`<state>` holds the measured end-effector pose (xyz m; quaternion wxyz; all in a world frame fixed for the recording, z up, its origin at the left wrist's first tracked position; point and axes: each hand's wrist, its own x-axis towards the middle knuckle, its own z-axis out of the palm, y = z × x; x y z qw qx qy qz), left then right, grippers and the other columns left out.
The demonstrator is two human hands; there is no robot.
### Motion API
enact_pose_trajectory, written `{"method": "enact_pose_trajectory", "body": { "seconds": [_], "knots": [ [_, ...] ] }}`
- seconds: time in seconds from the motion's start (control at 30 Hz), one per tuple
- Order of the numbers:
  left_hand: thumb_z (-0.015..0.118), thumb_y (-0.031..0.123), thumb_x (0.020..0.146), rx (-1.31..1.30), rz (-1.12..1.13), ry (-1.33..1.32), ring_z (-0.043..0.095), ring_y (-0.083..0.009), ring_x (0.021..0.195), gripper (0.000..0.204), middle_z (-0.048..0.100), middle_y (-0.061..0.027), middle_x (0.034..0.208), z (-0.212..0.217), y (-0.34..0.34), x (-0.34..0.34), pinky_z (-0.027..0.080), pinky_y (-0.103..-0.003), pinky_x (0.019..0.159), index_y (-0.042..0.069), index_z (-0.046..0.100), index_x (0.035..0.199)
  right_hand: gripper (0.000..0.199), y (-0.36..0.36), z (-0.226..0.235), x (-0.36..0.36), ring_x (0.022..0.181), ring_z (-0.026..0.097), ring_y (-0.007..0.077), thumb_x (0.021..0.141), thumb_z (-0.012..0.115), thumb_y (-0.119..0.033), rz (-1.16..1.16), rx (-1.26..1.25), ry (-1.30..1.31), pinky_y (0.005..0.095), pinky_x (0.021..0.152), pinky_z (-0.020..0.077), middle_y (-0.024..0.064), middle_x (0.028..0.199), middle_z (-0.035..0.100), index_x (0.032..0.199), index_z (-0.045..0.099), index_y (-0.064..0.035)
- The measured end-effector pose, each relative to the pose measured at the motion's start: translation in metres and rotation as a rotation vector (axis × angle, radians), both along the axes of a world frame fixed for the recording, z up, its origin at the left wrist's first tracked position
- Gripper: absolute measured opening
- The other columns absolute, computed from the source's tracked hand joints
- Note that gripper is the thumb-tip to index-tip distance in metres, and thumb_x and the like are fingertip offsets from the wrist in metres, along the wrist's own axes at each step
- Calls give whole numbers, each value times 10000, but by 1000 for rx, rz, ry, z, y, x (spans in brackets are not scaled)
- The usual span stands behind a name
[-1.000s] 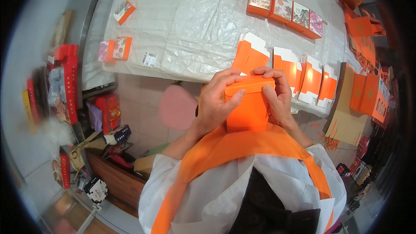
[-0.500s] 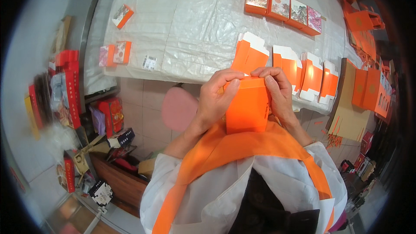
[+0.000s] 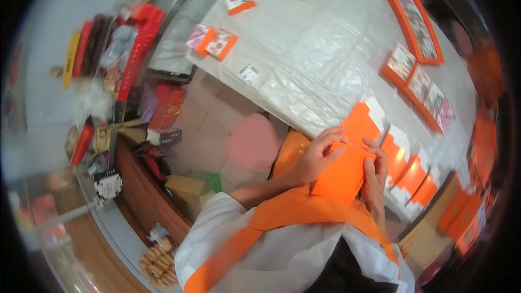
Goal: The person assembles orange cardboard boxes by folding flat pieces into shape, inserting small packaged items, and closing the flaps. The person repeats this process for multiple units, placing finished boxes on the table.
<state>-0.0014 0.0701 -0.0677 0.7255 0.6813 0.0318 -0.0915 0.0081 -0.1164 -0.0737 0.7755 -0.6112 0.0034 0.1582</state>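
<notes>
Orange box [image 3: 343,176] held between left hand [image 3: 316,156] and right hand [image 3: 375,176].

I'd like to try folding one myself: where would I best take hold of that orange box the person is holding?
Grip the orange box by its two narrow side edges, one hand from each side, as the left hand and right hand do now. It is flat-sided and tilted, held up in front of the chest; holding the edges probably leaves its top flap free for the fingertips.
</notes>
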Motion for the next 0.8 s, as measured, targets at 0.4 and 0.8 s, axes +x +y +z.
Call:
{"method": "enact_pose_trajectory", "body": {
  "seconds": [0.4,0.8],
  "knots": [
    [660,169,787,726,674,-50,427,-316,1165,422,482,-181,1198,-156,337,144,330,-368,993,-4,499,1137,237,94,-212,230,1012,486,152,930,466,-182,-24,-259,228,273,872,407,99,1144,500,1118,494,-42],
    [590,494,813,515,179,822,526,-183,995,663,551,-101,1111,-235,651,215,403,-300,887,-33,481,1200,447,367,-233,298,1126,494,233,900,529,-210,599,-563,-28,341,902,425,152,1218,507,1287,397,-31]
  ]
}}
